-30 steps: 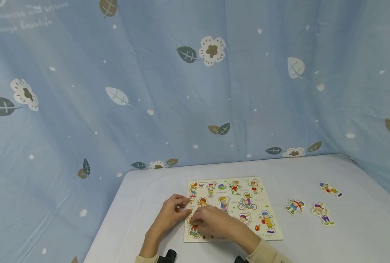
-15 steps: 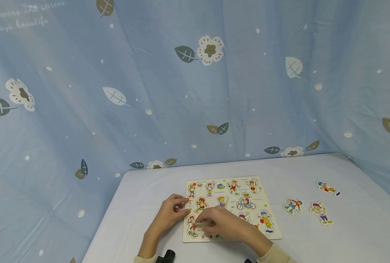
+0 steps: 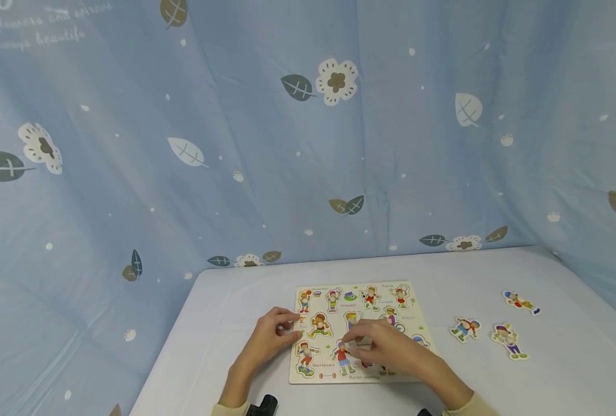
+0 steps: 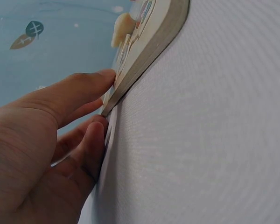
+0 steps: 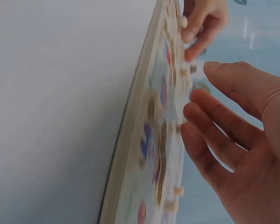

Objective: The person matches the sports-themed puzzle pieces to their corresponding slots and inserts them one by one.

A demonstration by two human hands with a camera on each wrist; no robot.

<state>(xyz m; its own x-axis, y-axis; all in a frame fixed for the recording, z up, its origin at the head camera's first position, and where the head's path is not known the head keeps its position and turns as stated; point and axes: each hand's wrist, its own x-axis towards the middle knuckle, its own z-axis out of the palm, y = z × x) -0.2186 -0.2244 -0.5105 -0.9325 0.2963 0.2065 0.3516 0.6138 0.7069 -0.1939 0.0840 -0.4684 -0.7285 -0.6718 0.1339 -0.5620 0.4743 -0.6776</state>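
A knobbed wooden puzzle board (image 3: 323,346) with sports figures lies on the white-covered table. My left hand (image 3: 272,335) rests at its left edge; in the left wrist view the fingertips touch the board's edge (image 4: 144,60). Over the board's lower middle, my right hand (image 3: 391,349) has its fingers loosely spread beside the roller-skater piece (image 3: 343,358). The right wrist view shows nothing between those fingers (image 5: 203,144). Behind the right hand, part of the bicycle piece (image 3: 389,315) and other lower-right figures are hidden. The skateboarder piece (image 3: 305,359) sits in the lower left corner.
Three loose figure pieces lie right of the board: one in a red and blue outfit (image 3: 465,329), one with purple trousers (image 3: 509,342), one with a blue cap (image 3: 522,302). A blue patterned curtain (image 3: 266,190) hangs behind the table (image 3: 245,289).
My right hand has moved rightward from the skateboarder piece across the board's lower row, uncovering the runner and roller-skater pieces. The left hand has stayed at the left edge.
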